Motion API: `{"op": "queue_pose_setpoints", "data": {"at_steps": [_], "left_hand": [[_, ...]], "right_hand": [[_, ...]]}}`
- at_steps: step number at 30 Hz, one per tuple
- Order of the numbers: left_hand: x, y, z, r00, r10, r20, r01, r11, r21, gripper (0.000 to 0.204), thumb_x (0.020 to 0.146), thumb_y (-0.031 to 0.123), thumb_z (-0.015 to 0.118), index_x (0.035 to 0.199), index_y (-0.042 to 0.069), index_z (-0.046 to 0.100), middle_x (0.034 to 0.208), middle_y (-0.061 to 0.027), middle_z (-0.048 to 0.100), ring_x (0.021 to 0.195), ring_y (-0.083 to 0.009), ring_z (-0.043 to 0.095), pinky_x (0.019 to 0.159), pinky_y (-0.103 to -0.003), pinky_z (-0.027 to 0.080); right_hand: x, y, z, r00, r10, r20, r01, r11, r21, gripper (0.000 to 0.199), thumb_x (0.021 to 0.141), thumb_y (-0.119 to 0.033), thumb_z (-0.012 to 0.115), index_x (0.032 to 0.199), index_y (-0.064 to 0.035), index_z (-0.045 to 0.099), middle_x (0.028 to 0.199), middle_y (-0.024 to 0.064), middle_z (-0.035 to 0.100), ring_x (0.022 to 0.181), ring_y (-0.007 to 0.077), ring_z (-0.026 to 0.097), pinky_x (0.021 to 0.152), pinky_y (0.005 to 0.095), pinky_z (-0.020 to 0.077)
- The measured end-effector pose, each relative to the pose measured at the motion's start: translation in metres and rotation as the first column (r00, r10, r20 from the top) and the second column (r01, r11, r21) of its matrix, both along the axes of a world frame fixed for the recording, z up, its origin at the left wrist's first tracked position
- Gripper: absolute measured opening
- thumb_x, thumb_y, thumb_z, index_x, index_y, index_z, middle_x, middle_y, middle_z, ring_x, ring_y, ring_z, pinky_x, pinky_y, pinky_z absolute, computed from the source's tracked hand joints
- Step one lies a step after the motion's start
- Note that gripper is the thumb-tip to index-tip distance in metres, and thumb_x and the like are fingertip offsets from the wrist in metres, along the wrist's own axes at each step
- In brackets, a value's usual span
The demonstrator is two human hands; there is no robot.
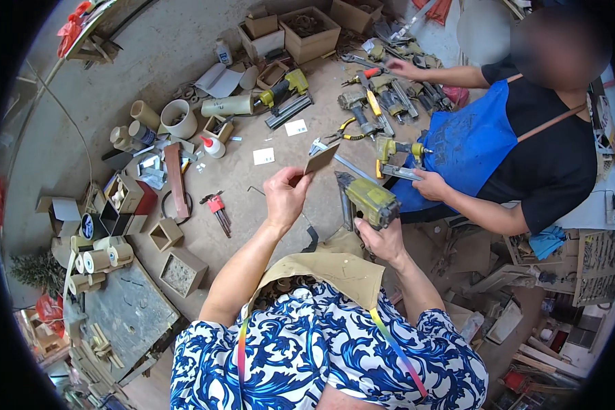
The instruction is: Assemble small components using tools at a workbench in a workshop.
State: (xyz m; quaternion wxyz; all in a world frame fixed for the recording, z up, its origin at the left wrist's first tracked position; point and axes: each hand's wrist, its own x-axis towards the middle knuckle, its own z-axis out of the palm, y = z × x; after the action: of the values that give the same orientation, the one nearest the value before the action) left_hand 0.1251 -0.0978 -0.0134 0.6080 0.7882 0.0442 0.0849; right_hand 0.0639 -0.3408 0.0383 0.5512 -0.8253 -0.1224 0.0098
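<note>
Raised over the workbench, my left hand (285, 195) pinches a small flat brown board (322, 158) near its lower end, with the board tilted up and away. My right hand (384, 239) is wrapped round the grip of an olive-green nail gun (370, 198), whose dark nose points left. A gap separates the gun from the board. Behind them on the bench lie a metal caliper (317, 146) and pliers (349, 130) with yellow-and-black handles. Two small white cards (296, 128) are farther back.
A co-worker in a blue apron (458, 150) stands close on the right, one hand on another nail gun (398, 152), the other reaching over piled tools (396, 96). Leftward are a glue bottle (213, 147), hex keys (219, 212) and wooden boxes (184, 270).
</note>
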Motion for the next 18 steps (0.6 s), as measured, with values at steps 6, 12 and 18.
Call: {"op": "queue_pose_setpoints", "data": {"at_steps": [6,12,18], "left_hand": [[0.005,0.018,0.012,0.835,-0.094,0.541,-0.139,0.917,0.374,0.021,0.083,-0.003,0.079,0.102,0.004,0.075,0.1,-0.0109,0.075,0.086,-0.0288,0.074,0.072,-0.035,0.059],[0.012,0.012,0.018,0.776,-0.18,0.604,-0.111,0.905,0.412,0.025,0.081,-0.004,0.079,0.104,0.004,0.074,0.104,-0.0104,0.075,0.087,-0.0288,0.073,0.074,-0.036,0.06],[0.024,-0.002,0.025,0.747,-0.275,0.605,-0.032,0.895,0.445,0.024,0.081,-0.003,0.08,0.104,0.003,0.074,0.105,-0.0105,0.075,0.088,-0.0295,0.074,0.074,-0.037,0.06]], "right_hand": [[-0.011,-0.01,-0.007,0.983,-0.085,-0.163,0.095,0.994,0.057,0.006,0.094,-0.002,0.07,0.091,-0.0023,0.065,0.059,-0.0004,0.06,0.045,0.0072,0.051,0.044,0.0286,0.0377],[-0.016,-0.013,-0.012,0.988,-0.097,-0.124,0.107,0.991,0.079,0.003,0.095,-0.001,0.069,0.098,-0.0013,0.067,0.059,-0.0019,0.058,0.046,0.0072,0.051,0.045,0.0268,0.0387],[-0.031,-0.026,-0.006,0.959,-0.166,-0.23,0.169,0.986,-0.01,0.035,0.089,-0.011,0.072,0.121,0.002,0.071,0.111,0.0172,0.076,0.103,0.0312,0.074,0.092,0.0401,0.0554]]}}
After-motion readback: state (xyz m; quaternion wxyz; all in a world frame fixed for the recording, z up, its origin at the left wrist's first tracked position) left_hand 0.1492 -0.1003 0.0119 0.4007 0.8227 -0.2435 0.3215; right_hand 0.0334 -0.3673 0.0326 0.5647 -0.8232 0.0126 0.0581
